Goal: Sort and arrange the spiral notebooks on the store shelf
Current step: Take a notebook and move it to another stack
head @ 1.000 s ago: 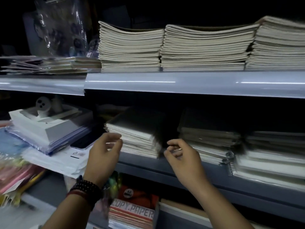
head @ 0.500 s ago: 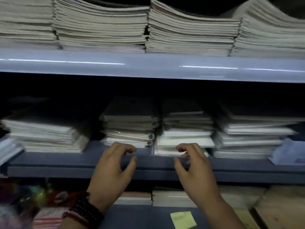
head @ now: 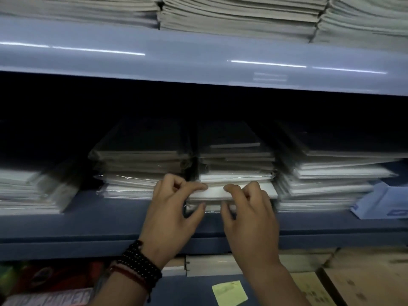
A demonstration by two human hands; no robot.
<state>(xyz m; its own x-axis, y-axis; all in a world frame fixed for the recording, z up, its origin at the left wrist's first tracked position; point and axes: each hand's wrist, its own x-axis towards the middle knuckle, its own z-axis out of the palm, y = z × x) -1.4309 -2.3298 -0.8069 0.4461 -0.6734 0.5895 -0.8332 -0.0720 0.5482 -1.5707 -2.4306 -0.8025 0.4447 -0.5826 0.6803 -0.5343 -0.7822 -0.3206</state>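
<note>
At the dim middle shelf [head: 88,219], I am pinching the front edge of a plastic-wrapped notebook [head: 217,192] low in the centre stack [head: 234,160] with my left hand [head: 174,208] and right hand [head: 249,212], fingers curled over it and thumbs beneath, judging it light, slippery and pinned by those above.

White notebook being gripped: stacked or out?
In the stack: others lie above and below the white notebook; left hand and right hand pinch it.
</note>
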